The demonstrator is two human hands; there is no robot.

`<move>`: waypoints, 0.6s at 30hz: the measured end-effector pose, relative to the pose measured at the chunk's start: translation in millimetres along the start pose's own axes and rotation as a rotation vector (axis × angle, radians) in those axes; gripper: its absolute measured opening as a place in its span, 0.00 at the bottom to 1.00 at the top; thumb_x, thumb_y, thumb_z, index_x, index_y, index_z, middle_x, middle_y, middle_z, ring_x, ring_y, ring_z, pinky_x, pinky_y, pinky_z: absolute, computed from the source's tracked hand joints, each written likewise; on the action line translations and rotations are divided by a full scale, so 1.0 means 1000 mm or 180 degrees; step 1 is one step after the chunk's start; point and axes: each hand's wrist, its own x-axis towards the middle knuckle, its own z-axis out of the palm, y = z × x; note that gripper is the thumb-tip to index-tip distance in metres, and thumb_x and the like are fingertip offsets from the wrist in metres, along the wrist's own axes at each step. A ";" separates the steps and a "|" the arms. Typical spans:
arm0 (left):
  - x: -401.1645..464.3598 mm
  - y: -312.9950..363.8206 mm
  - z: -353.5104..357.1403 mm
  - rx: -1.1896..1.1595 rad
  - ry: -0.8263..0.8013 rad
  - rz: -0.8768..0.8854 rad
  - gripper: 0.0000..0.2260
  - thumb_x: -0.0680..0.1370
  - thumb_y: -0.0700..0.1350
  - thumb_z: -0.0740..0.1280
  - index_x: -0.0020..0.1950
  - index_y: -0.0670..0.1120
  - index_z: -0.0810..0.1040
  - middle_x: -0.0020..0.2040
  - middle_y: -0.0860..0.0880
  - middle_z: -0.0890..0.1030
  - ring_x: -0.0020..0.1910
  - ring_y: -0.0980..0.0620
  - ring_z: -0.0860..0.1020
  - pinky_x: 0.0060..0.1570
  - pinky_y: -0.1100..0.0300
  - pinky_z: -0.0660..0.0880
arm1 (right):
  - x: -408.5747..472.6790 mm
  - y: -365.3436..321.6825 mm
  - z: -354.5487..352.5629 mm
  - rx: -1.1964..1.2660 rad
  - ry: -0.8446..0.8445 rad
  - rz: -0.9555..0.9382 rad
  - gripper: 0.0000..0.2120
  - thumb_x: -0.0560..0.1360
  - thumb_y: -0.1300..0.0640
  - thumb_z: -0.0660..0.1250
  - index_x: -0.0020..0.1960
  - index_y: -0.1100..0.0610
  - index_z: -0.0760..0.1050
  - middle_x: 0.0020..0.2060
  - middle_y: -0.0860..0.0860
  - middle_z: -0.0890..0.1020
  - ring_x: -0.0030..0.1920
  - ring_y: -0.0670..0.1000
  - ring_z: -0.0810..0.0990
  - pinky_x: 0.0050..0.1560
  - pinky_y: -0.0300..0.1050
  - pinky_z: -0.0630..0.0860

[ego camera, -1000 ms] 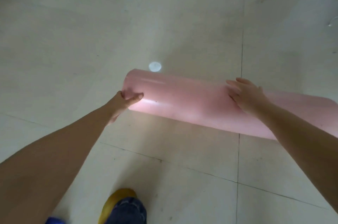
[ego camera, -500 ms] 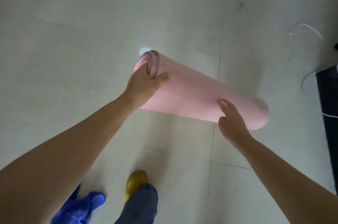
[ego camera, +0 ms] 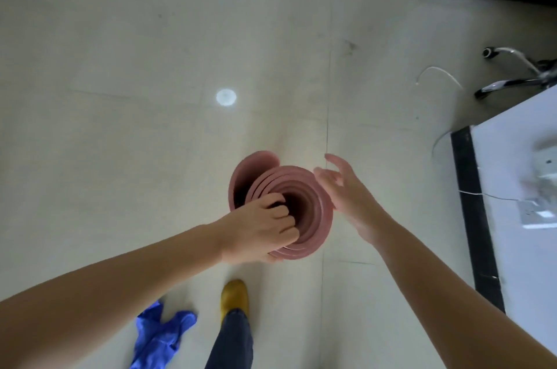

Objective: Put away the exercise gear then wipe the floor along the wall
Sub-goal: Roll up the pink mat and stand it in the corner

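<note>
Pale floor tiles (ego camera: 120, 67) fill the view, edged at right by a black baseboard (ego camera: 476, 218) and white wall (ego camera: 512, 187). A rolled pink mat (ego camera: 304, 187) stands on end, seen from above. The left hand (ego camera: 259, 230) grips its rim, hiding part of it; the right hand (ego camera: 349, 197) is spread open alongside. A blue cloth (ego camera: 159, 335) lies near a yellow shoe (ego camera: 233, 296).
</note>
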 end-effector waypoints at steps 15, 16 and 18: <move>-0.072 0.025 -0.017 -0.2603 0.1800 -0.5171 0.57 0.66 0.48 0.78 0.74 0.60 0.33 0.75 0.53 0.30 0.77 0.49 0.50 0.65 0.53 0.67 | 0.032 -0.014 0.067 -0.1732 0.0265 -0.0337 0.28 0.74 0.55 0.63 0.70 0.47 0.56 0.51 0.54 0.77 0.43 0.55 0.80 0.44 0.52 0.80; -0.077 0.017 -0.019 -0.2661 0.2013 -0.5424 0.55 0.69 0.44 0.76 0.75 0.60 0.34 0.75 0.54 0.31 0.76 0.48 0.54 0.61 0.55 0.70 | 0.034 -0.016 0.069 -0.1787 0.0245 -0.0308 0.28 0.74 0.56 0.63 0.70 0.47 0.56 0.50 0.54 0.77 0.42 0.55 0.80 0.43 0.52 0.80; -0.093 -0.003 -0.013 -0.3090 0.1952 -0.5967 0.49 0.73 0.44 0.73 0.76 0.58 0.37 0.78 0.50 0.37 0.74 0.50 0.58 0.61 0.54 0.69 | 0.033 -0.018 0.075 -0.1852 0.0178 -0.0290 0.28 0.74 0.56 0.62 0.70 0.46 0.56 0.51 0.54 0.77 0.40 0.54 0.80 0.42 0.53 0.80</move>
